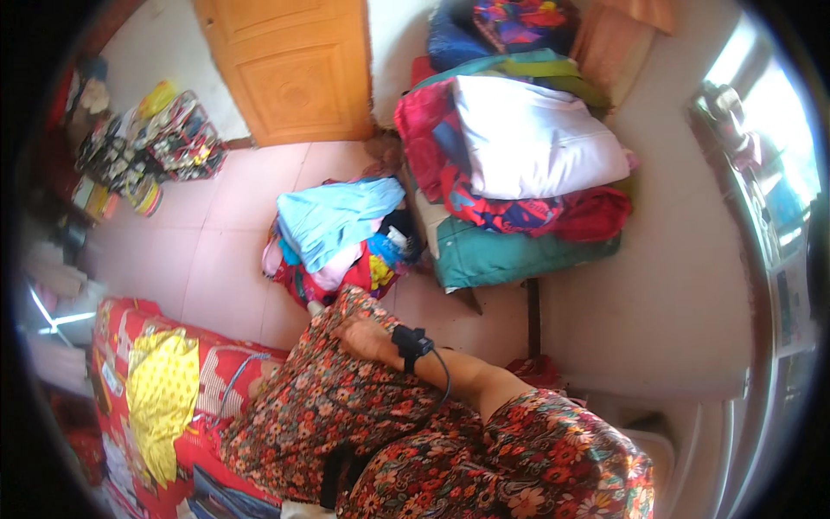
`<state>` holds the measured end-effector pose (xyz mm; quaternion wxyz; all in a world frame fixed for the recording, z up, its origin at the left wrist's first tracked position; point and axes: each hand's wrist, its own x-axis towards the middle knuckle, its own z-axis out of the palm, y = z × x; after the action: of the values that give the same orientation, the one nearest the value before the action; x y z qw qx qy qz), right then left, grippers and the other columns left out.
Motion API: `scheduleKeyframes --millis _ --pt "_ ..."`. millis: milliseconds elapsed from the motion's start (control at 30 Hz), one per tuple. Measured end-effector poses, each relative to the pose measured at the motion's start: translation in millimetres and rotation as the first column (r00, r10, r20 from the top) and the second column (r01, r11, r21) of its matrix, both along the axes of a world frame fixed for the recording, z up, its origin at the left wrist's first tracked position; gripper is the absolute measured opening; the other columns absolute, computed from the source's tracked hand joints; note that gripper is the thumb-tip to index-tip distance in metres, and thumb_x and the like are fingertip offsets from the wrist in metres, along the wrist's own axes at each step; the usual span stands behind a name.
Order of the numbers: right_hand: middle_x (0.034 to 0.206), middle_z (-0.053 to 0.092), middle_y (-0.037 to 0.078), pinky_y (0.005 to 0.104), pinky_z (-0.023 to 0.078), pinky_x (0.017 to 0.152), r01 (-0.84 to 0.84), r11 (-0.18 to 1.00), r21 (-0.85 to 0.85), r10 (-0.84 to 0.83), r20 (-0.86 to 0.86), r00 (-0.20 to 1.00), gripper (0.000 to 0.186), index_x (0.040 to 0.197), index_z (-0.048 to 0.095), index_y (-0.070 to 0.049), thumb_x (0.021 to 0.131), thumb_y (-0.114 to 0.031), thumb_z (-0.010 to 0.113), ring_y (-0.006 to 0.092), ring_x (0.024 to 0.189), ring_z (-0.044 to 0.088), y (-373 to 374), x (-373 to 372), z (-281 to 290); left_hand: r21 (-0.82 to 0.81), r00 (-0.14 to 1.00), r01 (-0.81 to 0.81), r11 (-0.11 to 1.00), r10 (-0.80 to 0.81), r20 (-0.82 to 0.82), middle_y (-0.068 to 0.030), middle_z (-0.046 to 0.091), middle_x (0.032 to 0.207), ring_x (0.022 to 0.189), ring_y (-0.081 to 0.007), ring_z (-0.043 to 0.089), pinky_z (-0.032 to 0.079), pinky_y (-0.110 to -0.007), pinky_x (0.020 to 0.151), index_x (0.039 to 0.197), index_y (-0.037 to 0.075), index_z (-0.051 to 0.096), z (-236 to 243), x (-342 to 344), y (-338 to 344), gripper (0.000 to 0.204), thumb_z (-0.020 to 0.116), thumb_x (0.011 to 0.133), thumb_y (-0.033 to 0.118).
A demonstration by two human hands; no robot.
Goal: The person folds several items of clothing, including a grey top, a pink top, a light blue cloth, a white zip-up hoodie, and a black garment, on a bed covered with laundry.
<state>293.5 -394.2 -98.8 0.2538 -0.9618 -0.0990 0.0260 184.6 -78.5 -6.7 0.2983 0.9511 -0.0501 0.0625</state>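
Note:
My right hand is low in the middle, fingers bent against the brown floral cloth of my clothing; whether they grip it is unclear. A black device with a cable is strapped on that wrist. I cannot make out my left hand. Just beyond my right hand, a heap of clothes lies on the pink tiled floor, a light blue garment on top. To my left a red patterned bedspread bears a yellow dotted cloth.
Folded bedding, topped by a white piece, is piled high at the back right. A wooden door stands at the back. Cluttered racks line the left wall. A bright window is at the far right.

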Motion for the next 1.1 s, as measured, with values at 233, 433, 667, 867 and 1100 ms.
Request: scheduleKeyframes --millis 233,433,667,867,1100 --pt "0.094 0.067 0.013 0.0412 0.046 0.089 0.033 0.994 0.105 -0.051 0.176 0.983 0.026 0.1 0.067 -0.007 0.077 -0.021 0.066 0.0294 0.095 0.062 -2.6 -8.0 3.1 0.022 0.996 0.084 0.996 -0.083 -0.025 -0.0217 0.061 0.112 0.104 -0.0377 0.057 0.046 -0.043 0.089 0.124 0.0 0.053 0.6 43.6 -33.4 0.054 0.062 0.073 0.011" --pt "0.092 0.067 0.014 0.0418 0.047 0.086 0.032 0.994 0.102 -0.045 0.132 0.99 0.025 0.097 0.067 -0.007 0.075 -0.019 0.065 0.0299 0.091 0.063 8.6 -7.1 -0.9 0.001 0.996 0.074 0.997 -0.074 -0.039 -0.0202 0.061 0.111 0.102 -0.0359 0.058 0.046 -0.042 0.087 0.123 0.0 0.054 1.7 52.7 -17.1 0.05 0.062 0.075 0.012" --pt "0.089 0.067 0.015 0.0425 0.049 0.084 0.04 0.996 0.082 -0.048 0.089 0.995 0.023 0.094 0.068 -0.007 0.074 -0.017 0.064 0.0306 0.087 0.064 15.6 -6.8 -6.6 -0.095 1.0 -0.01 0.995 0.011 0.014 -0.0184 0.062 0.109 0.1 -0.0337 0.058 0.047 -0.04 0.085 0.121 0.0 0.055 29.4 71.6 32.2 0.047 0.062 0.077 0.013" --pt "0.086 0.067 0.015 0.0431 0.05 0.081 0.059 0.996 0.06 -0.061 0.046 0.997 0.021 0.091 0.068 -0.007 0.072 -0.015 0.062 0.0312 0.084 0.064 7.7 2.2 -32.6 -0.216 0.978 -0.132 0.967 0.162 0.129 -0.0169 0.063 0.107 0.097 -0.0319 0.059 0.047 -0.039 0.083 0.12 0.001 0.056 90.8 88.6 101.3 0.044 0.061 0.079 0.014" --pt "0.096 0.067 0.014 0.0459 0.049 0.083 -0.025 1.0 0.014 0.025 -0.022 0.999 0.029 0.106 0.066 -0.01 0.079 -0.019 0.06 0.0316 0.095 0.062 -11.5 2.2 -16.4 -0.233 0.917 -0.357 0.905 0.387 0.095 -0.0152 0.063 0.106 0.095 -0.0297 0.06 0.048 -0.037 0.082 0.118 0.001 0.057 142.3 -13.3 187.9 0.04 0.061 0.081 0.015"
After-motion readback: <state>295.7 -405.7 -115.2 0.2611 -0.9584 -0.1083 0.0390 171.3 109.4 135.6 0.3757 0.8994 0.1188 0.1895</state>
